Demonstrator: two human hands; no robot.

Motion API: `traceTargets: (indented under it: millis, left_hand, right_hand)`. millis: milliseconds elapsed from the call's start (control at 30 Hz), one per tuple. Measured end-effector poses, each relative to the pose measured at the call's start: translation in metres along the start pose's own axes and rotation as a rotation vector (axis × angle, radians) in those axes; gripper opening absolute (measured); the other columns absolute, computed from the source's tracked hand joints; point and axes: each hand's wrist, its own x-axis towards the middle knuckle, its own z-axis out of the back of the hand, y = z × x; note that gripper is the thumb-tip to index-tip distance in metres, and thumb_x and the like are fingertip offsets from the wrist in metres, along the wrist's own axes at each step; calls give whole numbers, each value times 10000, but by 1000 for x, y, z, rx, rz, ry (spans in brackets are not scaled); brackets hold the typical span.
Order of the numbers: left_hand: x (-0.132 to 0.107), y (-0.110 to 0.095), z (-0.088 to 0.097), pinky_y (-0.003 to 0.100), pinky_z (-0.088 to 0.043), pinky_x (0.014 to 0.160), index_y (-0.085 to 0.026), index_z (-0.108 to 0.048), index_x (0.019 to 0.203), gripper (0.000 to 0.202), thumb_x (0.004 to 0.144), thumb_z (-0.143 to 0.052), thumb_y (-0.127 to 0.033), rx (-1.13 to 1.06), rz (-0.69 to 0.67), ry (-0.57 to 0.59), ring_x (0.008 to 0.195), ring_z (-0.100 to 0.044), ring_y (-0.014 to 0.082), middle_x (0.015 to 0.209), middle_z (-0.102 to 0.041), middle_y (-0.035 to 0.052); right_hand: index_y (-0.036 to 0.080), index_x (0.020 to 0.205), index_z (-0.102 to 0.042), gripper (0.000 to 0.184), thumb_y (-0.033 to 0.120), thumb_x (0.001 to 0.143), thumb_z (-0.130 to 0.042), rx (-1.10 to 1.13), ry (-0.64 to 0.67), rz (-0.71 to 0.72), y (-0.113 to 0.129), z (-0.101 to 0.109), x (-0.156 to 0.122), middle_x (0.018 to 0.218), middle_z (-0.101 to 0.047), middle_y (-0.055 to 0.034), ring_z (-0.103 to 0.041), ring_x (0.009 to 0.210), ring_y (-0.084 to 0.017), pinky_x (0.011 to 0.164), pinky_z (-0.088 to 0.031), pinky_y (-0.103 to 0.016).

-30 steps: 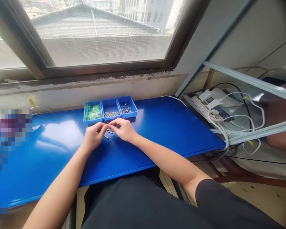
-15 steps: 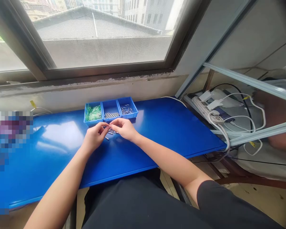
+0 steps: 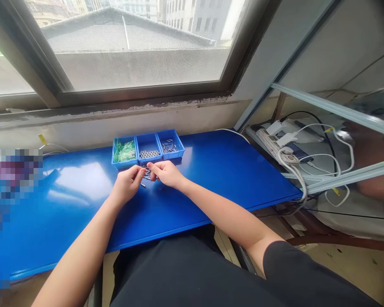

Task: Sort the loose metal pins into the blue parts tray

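Observation:
My left hand [image 3: 125, 185] and my right hand [image 3: 167, 174] rest close together on the blue table [image 3: 211, 170], fingertips pinched toward each other. Each pinches something tiny I cannot make out. Between and under the fingertips lie a few small metal pins [image 3: 146, 175]. Just behind the hands stands a row of three small blue bins: the left bin [image 3: 125, 151] holds green parts, the middle bin [image 3: 149, 149] silver cylinders, the right bin [image 3: 170, 146] dark metal pins.
A window and peeling sill run behind the table. To the right, past a metal frame bar [image 3: 339, 110], a power strip [image 3: 277, 147] with white chargers and tangled cables [image 3: 333, 170] sits on a lower shelf. A blurred patch covers the table's left end.
My right hand's fingertips have drawn back slightly from the left hand's, opening a small gap over the loose pins. The view has shifted a little.

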Motion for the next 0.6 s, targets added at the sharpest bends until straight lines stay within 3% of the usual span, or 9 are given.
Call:
traceTargets:
  millis: [367,600]
  left_hand:
    - [-1,4,-1,199,-367,522,-195,-613,957,157,897,-567,-333,-30,-33,-51,475,-386,78,553,-464,-71]
    - [0,7,-2,203,-384,544,-200,-612,1003,180,897,-553,-334,26,18,-80,485,-412,86,550,-460,-76]
  right_hand:
    - [155,612,-568,497,601,830,-589,154,-67,-105,1,-2,2,600,-619,-19,-569,566,-102,550,-449,-216]
    - [159,606,-527,463,540,861,-591,315,-242,-252,0,1,9,554,-585,-8,-533,473,-85,447,-420,-192]
